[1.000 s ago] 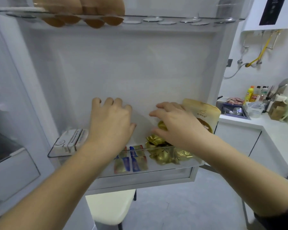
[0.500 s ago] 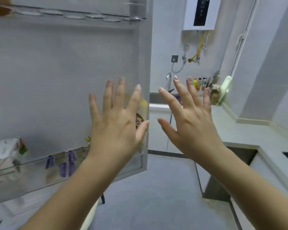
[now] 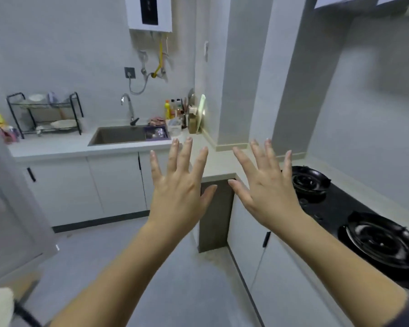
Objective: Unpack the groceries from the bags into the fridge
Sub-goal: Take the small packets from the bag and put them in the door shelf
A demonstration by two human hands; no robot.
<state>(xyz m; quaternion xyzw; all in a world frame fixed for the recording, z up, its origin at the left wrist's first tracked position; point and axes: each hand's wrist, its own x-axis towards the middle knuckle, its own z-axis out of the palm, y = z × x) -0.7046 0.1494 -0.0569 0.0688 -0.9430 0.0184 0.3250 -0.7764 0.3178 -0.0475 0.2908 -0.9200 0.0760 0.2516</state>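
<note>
Left hand (image 3: 177, 194): released, with the fingers straight and fanned, back to the camera, grasping nothing, raised above the floor (image 3: 187, 291).
Right hand (image 3: 267, 192): also released, with the fingers spread wide and grasping nothing. It is just beside the left hand but not touching it.
Fridge door (image 3: 14, 208): at the left edge, white and blurred, well apart from both hands.
Hob (image 3: 335, 206): black, set in the bench on the right, with two burners, one nearer and one farther.
Bench (image 3: 57, 147): pale, running along the back wall and turning down the right side.
Sink (image 3: 113, 135): sunk in the back run of the bench, with a tap (image 3: 128, 107) behind it.
Rack (image 3: 45, 105): black wire, left of the sink, with pale dishes on both shelves.
Bottles (image 3: 172, 109): a cluster in the corner right of the sink, one of them yellow.
Heater (image 3: 149, 13): a white box with a dark panel, high on the back wall — above the tap.
</note>
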